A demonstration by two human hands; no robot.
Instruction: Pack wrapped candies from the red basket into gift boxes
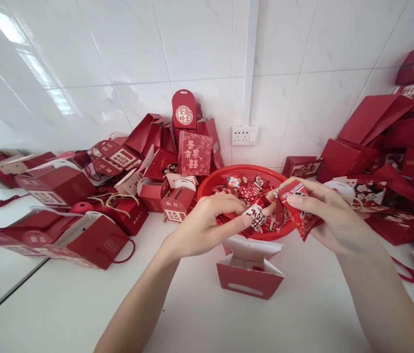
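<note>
Left hand: am pinching white-patterned packet, thumb and fingers nearly together. Right hand: am gripping red packet, thumb on top. Red basket sitting beyond, twelve o'clock; open box standing nearer, six o'clock; red boxes lying toward ten.

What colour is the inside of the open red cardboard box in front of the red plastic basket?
White; the red cardboard box shows this in the head view.
</note>
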